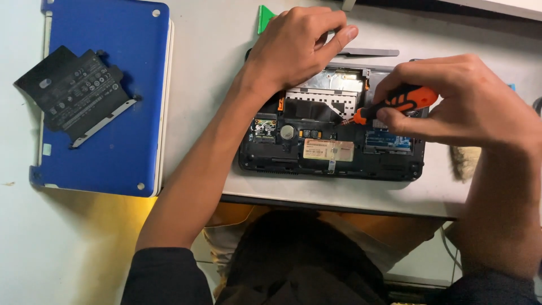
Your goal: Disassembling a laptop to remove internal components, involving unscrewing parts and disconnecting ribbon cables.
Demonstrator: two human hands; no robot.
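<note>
Right hand: fingers curled tight together around the orange-and-black handle of a screwdriver, thumb pressing from below; the grip is closed on the tool.
Screwdriver: short, moulded plastic handle with black grooves; thin metal shaft slants down and left, its tip meeting the laptop's interior near the centre.
Left hand: fingers loosely bent and held together, resting palm-down on the far edge of the opened laptop; it steadies the case and grasps nothing that can be seen.
Opened laptop: black plastic chassis lying on the table edge just in front of the person, bottom cover off. Inside show a flat silver metal plate, a round silver coin cell, a tan rectangular label, green circuit boards and a small orange tab.
Blue cover: smooth, glossy rectangular panel with rounded corners, lying well to the left of the laptop.
Battery pack: flat, matte black, irregular in outline, with a pale strip on one edge; it lies tilted on the blue cover.
Green pry tool: small triangular plastic piece, just beyond the left hand.
Table: pale, smooth surface.
Brush: pale bristles, partly hidden beneath the right forearm.
</note>
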